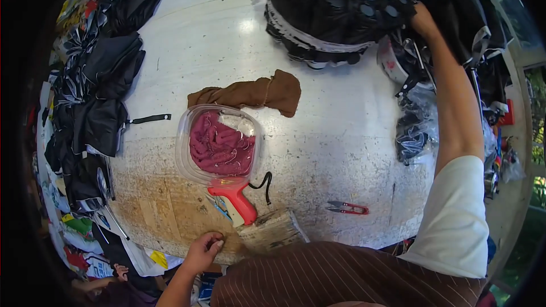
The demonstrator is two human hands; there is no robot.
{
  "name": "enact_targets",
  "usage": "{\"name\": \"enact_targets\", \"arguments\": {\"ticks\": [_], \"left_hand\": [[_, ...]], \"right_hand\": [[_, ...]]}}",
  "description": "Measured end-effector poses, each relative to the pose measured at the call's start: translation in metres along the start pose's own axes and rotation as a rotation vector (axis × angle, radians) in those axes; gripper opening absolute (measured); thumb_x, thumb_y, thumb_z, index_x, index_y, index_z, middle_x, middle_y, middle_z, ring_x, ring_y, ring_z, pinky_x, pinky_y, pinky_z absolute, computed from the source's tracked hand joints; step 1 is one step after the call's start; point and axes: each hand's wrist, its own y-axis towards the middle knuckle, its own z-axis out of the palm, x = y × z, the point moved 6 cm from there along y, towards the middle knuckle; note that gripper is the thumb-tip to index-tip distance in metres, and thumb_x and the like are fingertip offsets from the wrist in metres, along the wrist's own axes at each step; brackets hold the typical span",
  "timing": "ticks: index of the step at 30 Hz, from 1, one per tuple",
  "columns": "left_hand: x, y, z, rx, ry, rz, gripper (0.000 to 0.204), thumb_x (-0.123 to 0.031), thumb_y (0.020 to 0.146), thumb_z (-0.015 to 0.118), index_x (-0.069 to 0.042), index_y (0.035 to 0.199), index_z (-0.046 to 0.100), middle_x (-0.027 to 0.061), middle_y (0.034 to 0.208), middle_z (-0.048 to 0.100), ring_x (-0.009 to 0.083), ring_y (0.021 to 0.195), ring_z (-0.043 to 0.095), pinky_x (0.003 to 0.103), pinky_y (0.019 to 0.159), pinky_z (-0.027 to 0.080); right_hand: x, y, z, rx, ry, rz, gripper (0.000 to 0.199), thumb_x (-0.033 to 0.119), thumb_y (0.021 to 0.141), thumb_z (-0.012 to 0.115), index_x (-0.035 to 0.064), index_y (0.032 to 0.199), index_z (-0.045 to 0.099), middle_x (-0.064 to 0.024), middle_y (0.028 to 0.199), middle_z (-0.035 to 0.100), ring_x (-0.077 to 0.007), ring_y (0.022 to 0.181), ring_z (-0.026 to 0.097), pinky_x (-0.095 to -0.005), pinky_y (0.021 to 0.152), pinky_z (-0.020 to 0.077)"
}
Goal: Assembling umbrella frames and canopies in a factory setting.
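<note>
From the middle of my white table (341, 113), worn tan toward eight o'clock: at one, a black fabric bundle (335, 8) with grey-blue dots; at eleven, plain brown cloth (250, 92); at nine, crumpled maroon cloth (216, 148); at seven, a red-and-cream plastic tagging gun (242, 203); at five, my dark brown, pale-striped garment (341, 270); at four, my white sleeve (455, 216).

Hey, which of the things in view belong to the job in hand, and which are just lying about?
Seemingly in the job:
black bundle, with the right hand at it, fingers hidden.

Seemingly lying about, untouched:
brown cloth
tub of maroon cloth
red gun
snips
wood block
black strap
</note>
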Motion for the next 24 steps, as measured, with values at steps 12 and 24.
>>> {"name": "enact_targets", "arguments": {"ticks": [12,24], "left_hand": [[-0.024,-0.023,-0.047,-0.324,0.232,0.281,0.020,-0.017,0.085,0.056,-0.002,0.096,0.062,0.0062,0.077,0.062,0.0167,0.064,0.053,0.026,0.061,0.044],[-0.033,0.062,-0.303,-1.522,0.215,0.144,0.022,-0.020,0.082,0.050,-0.006,0.096,0.057,0.0180,0.100,0.053,0.0347,0.091,0.052,0.039,0.078,0.042]], "right_hand": [[-0.060,-0.074,0.094,-0.053,-0.501,-0.488,0.032,0.014,0.084,0.043,-0.0040,0.110,0.050,-0.0219,0.108,0.052,-0.0346,0.096,0.049,-0.0378,0.086,0.0375],[0.105,-0.195,0.162,0.249,-0.663,-0.320,0.043,0.003,0.071,0.059,-0.0014,0.114,0.053,-0.0207,0.125,0.046,-0.0386,0.112,0.046,-0.0387,0.095,0.0381]]}}
